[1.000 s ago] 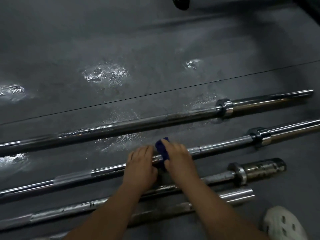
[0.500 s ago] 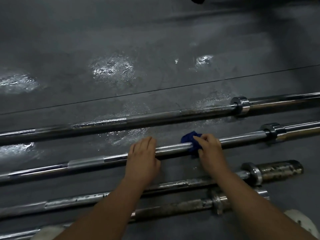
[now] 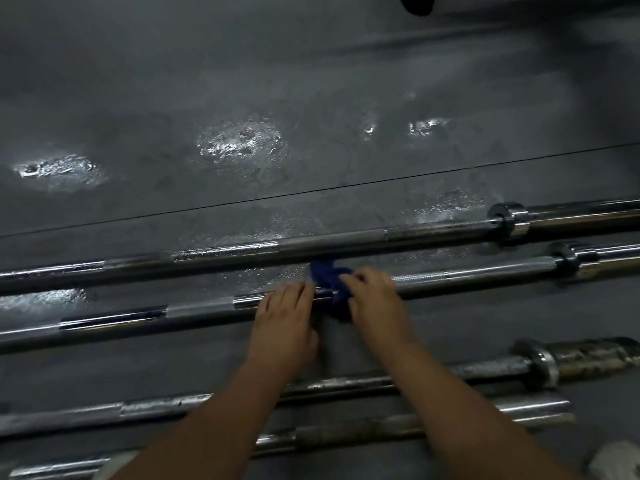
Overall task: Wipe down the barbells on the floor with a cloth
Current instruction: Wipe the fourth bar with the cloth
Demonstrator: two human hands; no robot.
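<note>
both your forearms reach forward and down from the bottom of the view, roughly parallel, toward the second barbell (image 3: 478, 273) from the far side. your left hand (image 3: 284, 323) lies palm down with its fingers laid over the shaft, pressing on the bar rather than wrapped visibly around it; whether the fingers curl under the bar you cannot tell from here. your right hand (image 3: 375, 301) sits just beside it, to the right, clamped on the blue cloth (image 3: 329, 277), which is bunched around the same shaft. the cloth shows between your two hands and pokes out on the far side of the bar, toward the farthest barbell (image 3: 346, 242). the two hands are close together, with only the cloth and a short bit of shaft between them.

four bars lie on the dark floor (image 3: 311, 81), nearly parallel and running left to right. the farthest barbell has its collar near the right edge. the one you are working on lies just this side of it, its collar also to the right, well apart from your right hand. the two nearest bars, a rusty barbell (image 3: 485, 368) and a dull barbell (image 3: 346, 431), pass under your forearms. shiny wet patches (image 3: 242, 142) show on the floor beyond the bars and around the farthest one.
</note>
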